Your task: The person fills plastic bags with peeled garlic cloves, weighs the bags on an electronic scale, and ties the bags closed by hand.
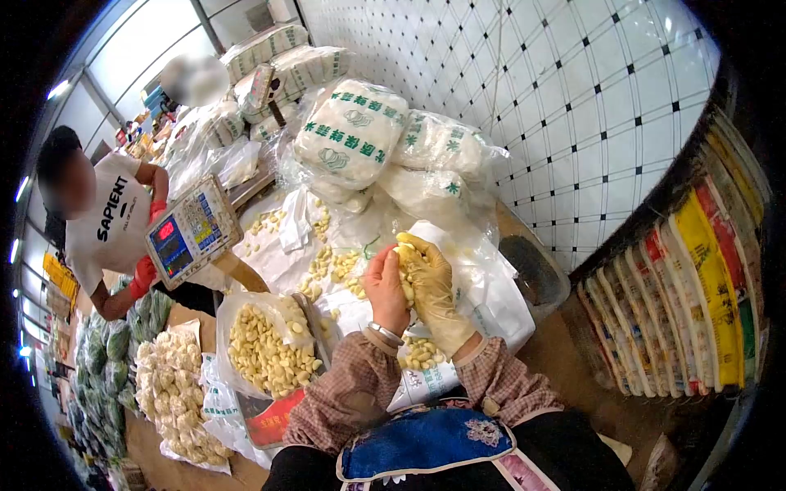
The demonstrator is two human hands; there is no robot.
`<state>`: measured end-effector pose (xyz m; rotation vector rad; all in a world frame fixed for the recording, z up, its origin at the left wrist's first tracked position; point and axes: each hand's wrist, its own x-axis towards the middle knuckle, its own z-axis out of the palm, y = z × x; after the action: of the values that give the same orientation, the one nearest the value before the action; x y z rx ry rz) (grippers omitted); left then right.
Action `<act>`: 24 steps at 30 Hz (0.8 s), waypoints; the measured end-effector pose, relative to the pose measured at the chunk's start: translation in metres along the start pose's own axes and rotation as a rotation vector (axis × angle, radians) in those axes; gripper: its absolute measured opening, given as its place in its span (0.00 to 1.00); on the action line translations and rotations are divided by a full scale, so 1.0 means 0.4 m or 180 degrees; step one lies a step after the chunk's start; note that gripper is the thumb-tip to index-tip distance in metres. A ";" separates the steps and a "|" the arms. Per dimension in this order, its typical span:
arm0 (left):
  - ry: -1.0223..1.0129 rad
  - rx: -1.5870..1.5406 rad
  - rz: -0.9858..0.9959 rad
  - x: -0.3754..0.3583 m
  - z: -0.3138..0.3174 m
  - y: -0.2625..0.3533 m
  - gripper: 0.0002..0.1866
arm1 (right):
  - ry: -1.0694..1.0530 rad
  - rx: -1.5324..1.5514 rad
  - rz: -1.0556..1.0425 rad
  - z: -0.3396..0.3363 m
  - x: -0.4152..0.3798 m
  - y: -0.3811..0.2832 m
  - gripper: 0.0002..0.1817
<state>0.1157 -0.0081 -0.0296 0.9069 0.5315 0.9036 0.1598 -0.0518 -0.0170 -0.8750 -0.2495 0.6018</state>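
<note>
Two hands [409, 282] holding garlic cloves [404, 288], bag [233, 315] full of cloves

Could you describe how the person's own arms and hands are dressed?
Both arms wear sleeves of a small brown-and-pink check, gathered at the cuffs. The left hand is bare, with a silver bracelet on the wrist. The right hand is in a thin yellowish glove that runs under the cuff.
</note>
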 end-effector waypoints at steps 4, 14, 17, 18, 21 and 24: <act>0.0016 0.0115 -0.0127 -0.002 -0.013 -0.002 0.11 | 0.0062 -0.0010 0.0151 -0.012 0.000 0.022 0.13; 0.0218 0.0914 -0.0145 -0.015 -0.053 -0.038 0.12 | 0.0249 0.0012 0.0411 -0.063 0.000 0.117 0.12; 0.0010 0.1222 0.0046 -0.018 -0.012 -0.080 0.11 | 0.0427 -0.0209 0.0157 -0.115 0.013 0.087 0.13; -0.0035 0.1494 0.0086 -0.013 -0.003 -0.100 0.12 | 0.0423 -0.0498 0.0040 -0.135 0.016 0.078 0.14; -0.0128 0.1916 -0.0051 0.047 -0.032 -0.226 0.13 | 0.0072 -0.1686 -0.0911 -0.193 0.025 0.081 0.16; 0.0409 0.2716 0.0661 0.054 -0.027 -0.223 0.13 | 0.0240 -0.0775 -0.0190 -0.200 0.081 0.144 0.11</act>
<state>0.1582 -0.0122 -0.1114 1.7038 0.9800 0.9290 0.1987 -0.0561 -0.1130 -1.1188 -0.2834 0.4877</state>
